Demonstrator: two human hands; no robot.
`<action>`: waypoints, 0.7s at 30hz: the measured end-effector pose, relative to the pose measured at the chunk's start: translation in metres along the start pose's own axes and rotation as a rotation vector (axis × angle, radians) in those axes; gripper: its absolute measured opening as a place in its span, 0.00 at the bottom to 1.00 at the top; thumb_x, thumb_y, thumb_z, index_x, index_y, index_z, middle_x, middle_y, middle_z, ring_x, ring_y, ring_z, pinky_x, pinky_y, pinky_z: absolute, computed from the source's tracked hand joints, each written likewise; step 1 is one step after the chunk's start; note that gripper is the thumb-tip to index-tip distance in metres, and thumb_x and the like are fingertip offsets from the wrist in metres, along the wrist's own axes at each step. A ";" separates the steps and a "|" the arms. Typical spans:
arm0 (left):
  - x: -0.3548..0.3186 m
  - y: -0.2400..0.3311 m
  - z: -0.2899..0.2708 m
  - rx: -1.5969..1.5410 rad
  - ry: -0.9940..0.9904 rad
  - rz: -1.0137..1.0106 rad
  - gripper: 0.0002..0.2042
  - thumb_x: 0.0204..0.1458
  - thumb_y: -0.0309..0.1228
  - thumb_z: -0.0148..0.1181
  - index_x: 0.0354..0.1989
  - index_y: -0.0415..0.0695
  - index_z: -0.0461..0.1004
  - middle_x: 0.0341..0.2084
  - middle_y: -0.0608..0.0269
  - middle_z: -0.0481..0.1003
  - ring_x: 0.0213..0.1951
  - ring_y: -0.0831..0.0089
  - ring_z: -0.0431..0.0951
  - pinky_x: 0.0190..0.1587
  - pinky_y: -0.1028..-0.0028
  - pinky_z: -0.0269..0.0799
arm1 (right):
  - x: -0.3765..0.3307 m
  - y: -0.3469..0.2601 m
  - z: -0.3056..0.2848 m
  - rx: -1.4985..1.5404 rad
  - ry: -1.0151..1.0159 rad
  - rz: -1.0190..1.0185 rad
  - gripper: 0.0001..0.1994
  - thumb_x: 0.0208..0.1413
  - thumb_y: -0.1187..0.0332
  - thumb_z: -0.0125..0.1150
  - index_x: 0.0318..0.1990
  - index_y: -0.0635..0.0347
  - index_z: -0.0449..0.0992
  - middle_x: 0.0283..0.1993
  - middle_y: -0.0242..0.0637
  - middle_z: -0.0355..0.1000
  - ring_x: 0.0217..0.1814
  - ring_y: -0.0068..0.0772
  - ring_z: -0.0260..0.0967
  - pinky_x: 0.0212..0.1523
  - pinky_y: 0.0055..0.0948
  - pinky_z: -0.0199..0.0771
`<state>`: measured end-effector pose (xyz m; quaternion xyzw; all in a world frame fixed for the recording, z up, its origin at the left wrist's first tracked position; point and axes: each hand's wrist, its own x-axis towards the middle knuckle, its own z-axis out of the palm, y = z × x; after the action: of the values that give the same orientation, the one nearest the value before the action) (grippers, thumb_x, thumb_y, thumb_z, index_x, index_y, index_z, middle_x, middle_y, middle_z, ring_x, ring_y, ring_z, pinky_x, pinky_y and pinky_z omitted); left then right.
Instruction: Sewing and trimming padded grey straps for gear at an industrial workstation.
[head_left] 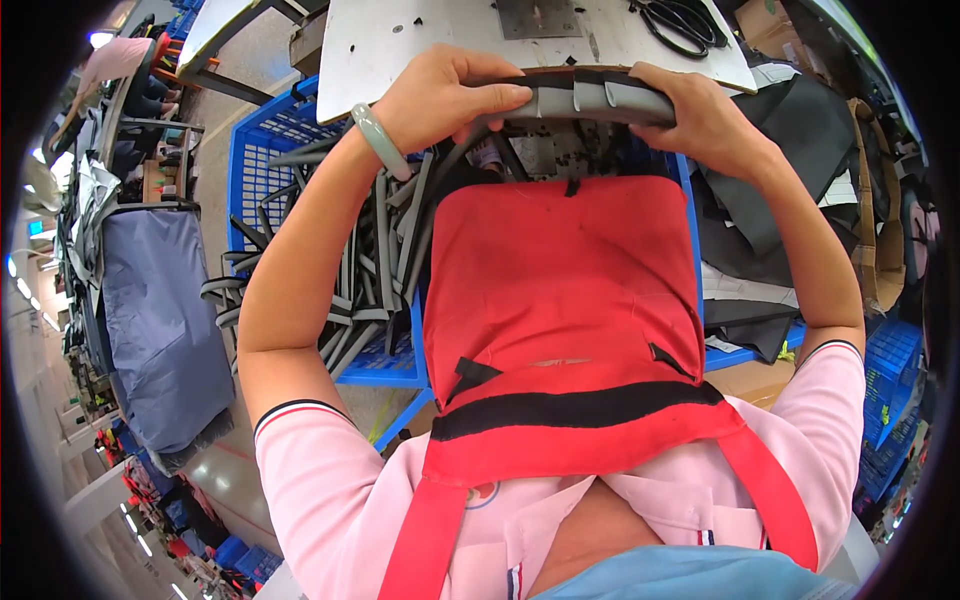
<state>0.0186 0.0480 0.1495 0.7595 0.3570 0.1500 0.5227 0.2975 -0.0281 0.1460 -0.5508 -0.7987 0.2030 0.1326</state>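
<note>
A grey and black fabric strip (590, 102), with several folded flaps along it, stretches in a shallow arch between my two hands. At its left end my left hand (445, 100) closes on it, thumb on top. My right hand (703, 112) grips the other end, fingers over the upper edge and thumb beneath. The strip is held along the near edge of the white work table (420, 40), above my red apron (565, 260). Whether it touches the table edge I cannot tell.
Black-handled scissors (683, 27) and a metal plate (538, 17) are on the table. A blue crate (385, 370) full of grey strips (385, 235) stands at left. Black fabric pieces (735, 230) and a cardboard box (880, 250) are at right. Grey-blue cloth (165, 310) hangs farther left.
</note>
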 end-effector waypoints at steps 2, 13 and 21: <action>0.009 0.005 -0.003 0.118 0.061 0.079 0.14 0.54 0.37 0.62 0.41 0.38 0.78 0.18 0.69 0.73 0.16 0.87 0.65 0.18 0.85 0.59 | 0.005 0.007 -0.008 -0.118 0.083 -0.025 0.22 0.44 0.67 0.64 0.48 0.61 0.68 0.36 0.53 0.72 0.41 0.57 0.68 0.41 0.42 0.68; 0.083 0.010 -0.033 0.087 0.220 0.147 0.14 0.49 0.37 0.63 0.38 0.39 0.80 0.15 0.68 0.71 0.14 0.85 0.62 0.16 0.81 0.56 | 0.063 0.054 -0.047 -0.337 0.316 -0.047 0.28 0.45 0.61 0.66 0.53 0.66 0.69 0.41 0.55 0.74 0.43 0.54 0.72 0.47 0.38 0.71; 0.112 0.000 -0.040 0.039 0.234 0.101 0.14 0.53 0.34 0.62 0.42 0.35 0.77 0.16 0.68 0.70 0.16 0.86 0.63 0.17 0.84 0.54 | 0.082 0.078 -0.048 -0.293 0.299 -0.011 0.31 0.46 0.57 0.67 0.55 0.67 0.68 0.43 0.55 0.74 0.46 0.50 0.73 0.50 0.36 0.71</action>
<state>0.0731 0.1541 0.1492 0.7637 0.3797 0.2569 0.4545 0.3531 0.0808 0.1504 -0.5837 -0.7942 0.0002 0.1692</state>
